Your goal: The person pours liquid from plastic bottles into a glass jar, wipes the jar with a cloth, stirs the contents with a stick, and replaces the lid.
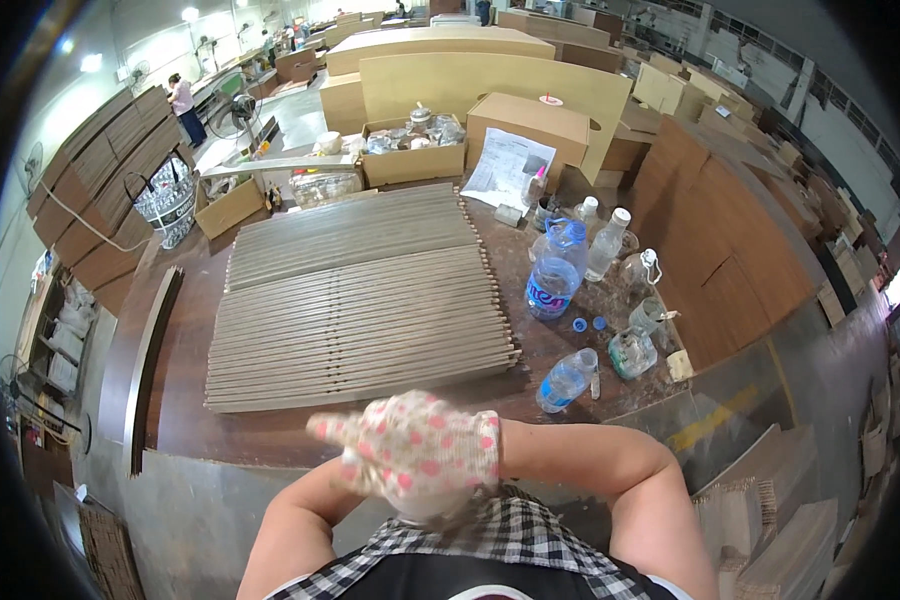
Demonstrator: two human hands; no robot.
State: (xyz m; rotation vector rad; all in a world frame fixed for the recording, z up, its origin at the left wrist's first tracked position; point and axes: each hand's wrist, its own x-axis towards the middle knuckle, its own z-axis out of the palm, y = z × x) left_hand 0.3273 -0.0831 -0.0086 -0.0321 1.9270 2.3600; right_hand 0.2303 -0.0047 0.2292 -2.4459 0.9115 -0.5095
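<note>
My right hand, in a white glove with pink dots, lies across my left hand in front of my chest. One gloved finger points left; the other fingers look bent, and what they grip is hidden. Only a pale lower part of my left hand shows beneath, and its fingers are covered. Just beyond both hands, many long, thin grey-brown strips lie side by side in a flat stack on the dark brown table. My hands are apart from the stack.
Right of the stack stand a large blue-tinted bottle, a small water bottle, a clear bottle and a glass jar. A single long strip lies at the left edge. Cardboard boxes and a paper sheet sit behind.
</note>
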